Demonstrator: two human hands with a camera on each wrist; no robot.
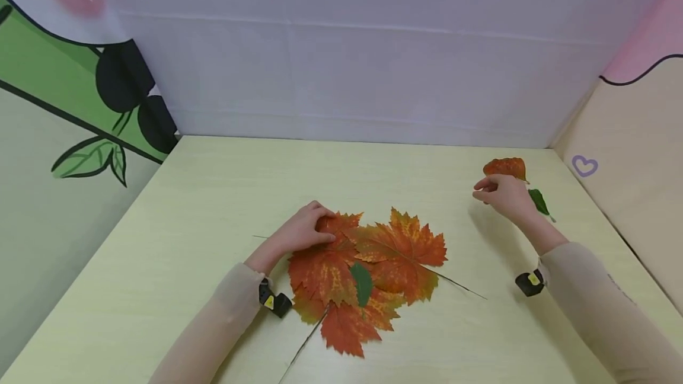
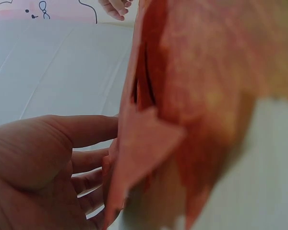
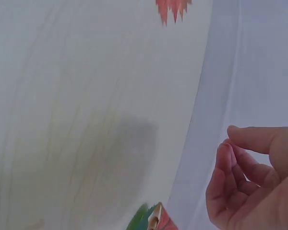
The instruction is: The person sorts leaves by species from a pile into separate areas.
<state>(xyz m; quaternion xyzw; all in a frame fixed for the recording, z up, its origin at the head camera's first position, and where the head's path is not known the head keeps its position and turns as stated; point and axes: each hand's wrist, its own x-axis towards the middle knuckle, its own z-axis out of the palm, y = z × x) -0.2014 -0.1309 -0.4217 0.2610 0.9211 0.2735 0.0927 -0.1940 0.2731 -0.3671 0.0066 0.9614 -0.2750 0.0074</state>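
In the head view my left hand (image 1: 301, 230) rests on the upper left edge of a pile of orange-red artificial maple leaves (image 1: 325, 265). The left wrist view shows the fingers (image 2: 86, 132) reaching behind a leaf edge (image 2: 139, 143), their tips hidden. On top of the pile lies a small green leaf (image 1: 361, 283). My right hand (image 1: 504, 195) hovers at the far right with loosely curled fingers and nothing between them. Right by it are a brownish-orange leaf (image 1: 505, 166) and another small green leaf (image 1: 540, 201).
Thin stems (image 1: 453, 282) stick out from the maple leaves toward the right and the front left. Everything lies on a pale wooden table (image 1: 224, 182). A plain cloth wall (image 1: 341, 76) rises behind it, and printed panels (image 1: 629, 153) flank both sides.
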